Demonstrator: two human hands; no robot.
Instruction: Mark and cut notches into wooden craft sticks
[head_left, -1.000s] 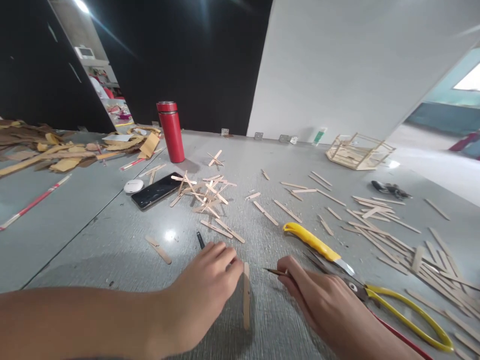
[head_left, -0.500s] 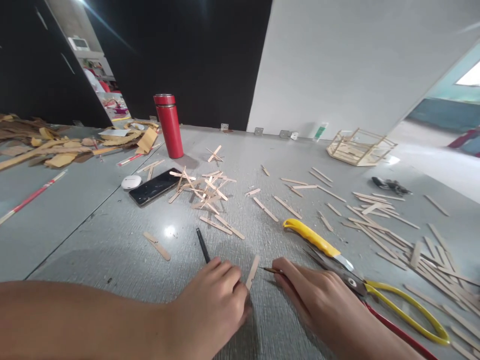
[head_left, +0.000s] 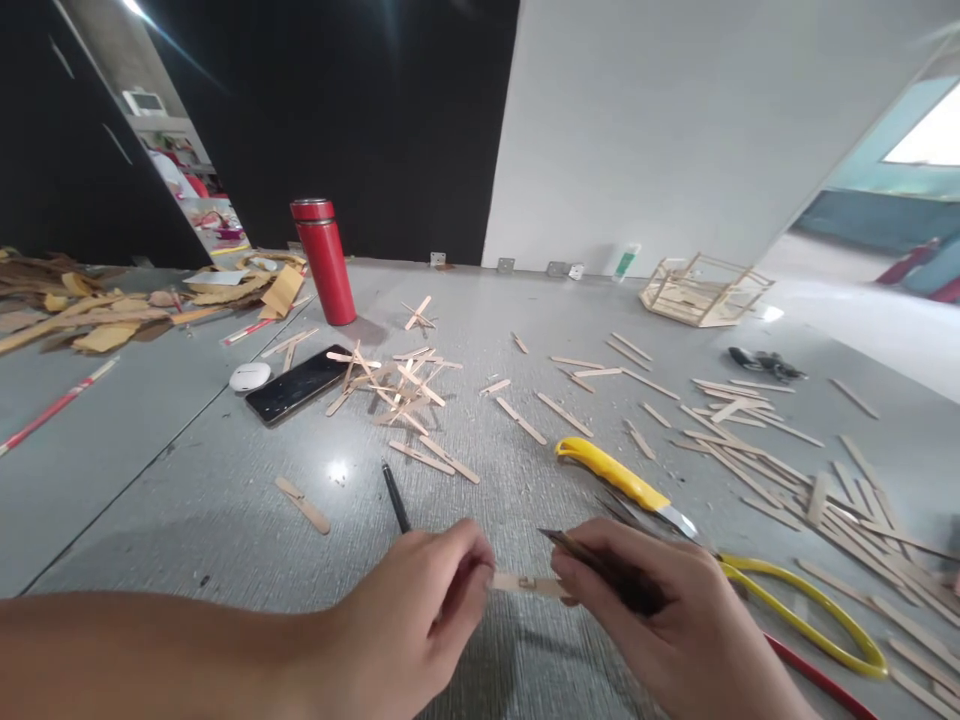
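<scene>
Now the left hand point(head_left: 424, 605) is pinching a wooden stick point(head_left: 529, 583), swung crosswise since earlier; the right hand point(head_left: 664, 585), clutching a pointed tool point(head_left: 564, 542), is touching its other end.

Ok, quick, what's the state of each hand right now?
Left hand: closed, pinching one end of a wooden stick.
Right hand: closed, holding a dark pointed tool, fingers at the stick's other end.

Matt wooden stick point(head_left: 529, 583), glossy flask point(head_left: 325, 264), smooth plastic knife handle point(head_left: 611, 474)
</scene>
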